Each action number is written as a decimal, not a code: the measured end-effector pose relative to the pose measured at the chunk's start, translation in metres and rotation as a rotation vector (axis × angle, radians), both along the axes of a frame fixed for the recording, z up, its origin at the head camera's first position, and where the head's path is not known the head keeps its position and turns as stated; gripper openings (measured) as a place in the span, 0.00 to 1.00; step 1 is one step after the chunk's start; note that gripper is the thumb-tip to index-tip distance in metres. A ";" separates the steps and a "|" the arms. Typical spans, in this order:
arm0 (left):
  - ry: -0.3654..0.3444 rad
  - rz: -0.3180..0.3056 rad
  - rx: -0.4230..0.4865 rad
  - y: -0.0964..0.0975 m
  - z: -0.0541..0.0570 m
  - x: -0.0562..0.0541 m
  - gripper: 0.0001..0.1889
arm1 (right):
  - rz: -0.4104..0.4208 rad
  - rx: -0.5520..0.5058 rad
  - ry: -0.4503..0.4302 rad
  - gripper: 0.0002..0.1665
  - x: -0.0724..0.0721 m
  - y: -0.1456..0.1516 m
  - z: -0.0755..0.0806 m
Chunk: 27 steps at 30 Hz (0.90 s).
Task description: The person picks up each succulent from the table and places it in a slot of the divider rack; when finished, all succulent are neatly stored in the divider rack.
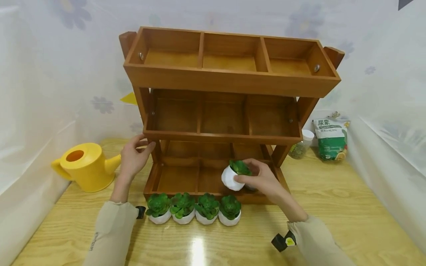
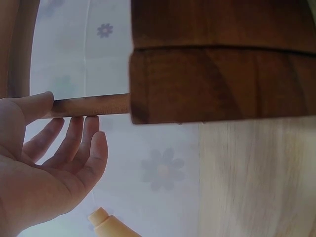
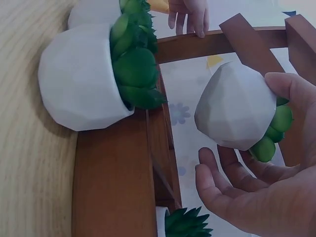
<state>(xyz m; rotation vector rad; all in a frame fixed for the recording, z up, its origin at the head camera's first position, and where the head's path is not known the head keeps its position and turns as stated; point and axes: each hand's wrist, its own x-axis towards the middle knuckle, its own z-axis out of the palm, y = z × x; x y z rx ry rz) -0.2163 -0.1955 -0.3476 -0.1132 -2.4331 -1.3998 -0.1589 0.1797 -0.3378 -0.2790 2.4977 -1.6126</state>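
Potted succulent (image 1: 232, 180), white and faceted, is pinched in the right hand (image 1: 261, 179) above the lowest tier (image 1: 178, 179) of a wooden planter stand (image 1: 229, 82), whose side leg the left hand (image 1: 134, 157) grips between thumb and fingers. Four potted succulents (image 1: 206, 212) line the front, another (image 3: 185, 223) sits inside, and a yellow watering can (image 1: 94, 171), white-lidded jar (image 1: 301, 146) and green-and-white bag (image 1: 331, 140) flank the stand.

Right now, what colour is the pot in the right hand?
White pot, clearest in the right wrist view.
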 end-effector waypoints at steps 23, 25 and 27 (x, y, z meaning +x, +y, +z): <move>0.021 -0.010 0.001 0.000 -0.001 0.000 0.26 | 0.310 0.265 0.069 0.39 -0.054 -0.021 0.014; 0.025 -0.009 0.000 0.000 -0.002 -0.001 0.25 | 0.350 0.285 0.066 0.39 -0.058 -0.023 0.014; 0.026 -0.006 -0.001 0.000 -0.002 -0.001 0.25 | 0.369 0.304 0.056 0.38 -0.062 -0.025 0.015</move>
